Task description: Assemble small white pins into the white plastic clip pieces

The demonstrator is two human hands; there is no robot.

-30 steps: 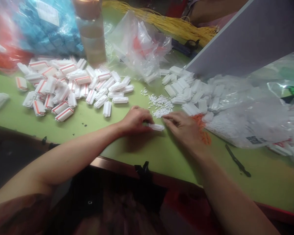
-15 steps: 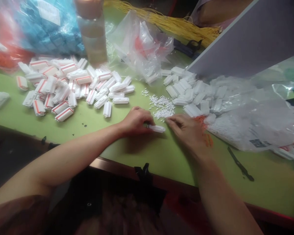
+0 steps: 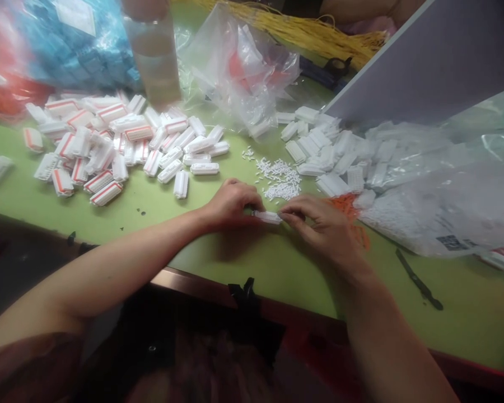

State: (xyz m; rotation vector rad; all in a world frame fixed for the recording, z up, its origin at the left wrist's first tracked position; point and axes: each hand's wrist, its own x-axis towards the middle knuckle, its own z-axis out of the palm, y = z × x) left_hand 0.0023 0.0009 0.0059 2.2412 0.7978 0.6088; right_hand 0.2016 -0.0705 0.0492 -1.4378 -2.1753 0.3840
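Head camera shows one white block (image 3: 269, 216) above or on the green tabletop (image 3: 218, 274), between the two hands; whether it touches the surface, I cannot tell. The left hand (image 3: 235, 204) has its fingers closed around the left end of this block. The right hand (image 3: 319, 224) was half a second ago beside the small white pegs (image 3: 279, 179), apart from the block; now its thumb and forefinger are at the block's right end, almost meeting. Whether a peg is between them is hidden. I judge that both hands are now occupied with the same block. Farther out, striped blocks (image 3: 138, 133) lie heaped at left, and orange pieces (image 3: 348, 207) lie beside the right hand.
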